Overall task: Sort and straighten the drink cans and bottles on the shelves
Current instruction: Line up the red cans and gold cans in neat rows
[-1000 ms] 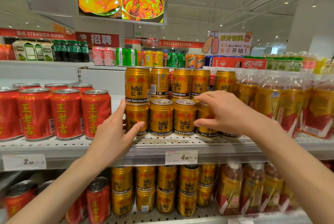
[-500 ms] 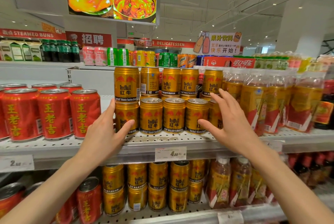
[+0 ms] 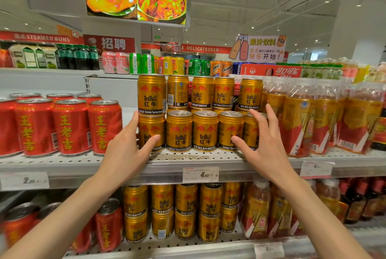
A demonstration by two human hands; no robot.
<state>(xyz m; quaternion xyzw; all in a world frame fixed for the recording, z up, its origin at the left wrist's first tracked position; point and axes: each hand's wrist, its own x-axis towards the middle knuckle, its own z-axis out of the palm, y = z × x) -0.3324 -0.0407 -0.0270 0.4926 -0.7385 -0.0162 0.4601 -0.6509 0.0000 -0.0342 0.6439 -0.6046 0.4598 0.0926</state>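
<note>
A front row of gold Red Bull cans [image 3: 205, 131] stands on the middle shelf [image 3: 167, 162], with a second tier of gold cans [image 3: 202, 91] stacked behind and above. My left hand [image 3: 125, 150] rests against the leftmost gold can [image 3: 151, 127], fingers straight along its left side and thumb across its front. My right hand [image 3: 263, 146] is spread at the right end of the row. Its fingers reach up beside the rightmost gold can [image 3: 250, 131] and its thumb touches the label of the can to the left. Neither hand lifts a can.
Red herbal-tea cans [image 3: 71, 127] stand close on the left and shrink-wrapped tea bottles [image 3: 300, 116] close on the right. A price tag [image 3: 200, 174] hangs on the shelf edge. More gold cans [image 3: 186, 206] fill the lower shelf. Assorted cans line the top shelf [image 3: 146, 63].
My right hand has let go of the rightmost gold cans and drawn back, fingers now spread. My left hand stays against the leftmost can.
</note>
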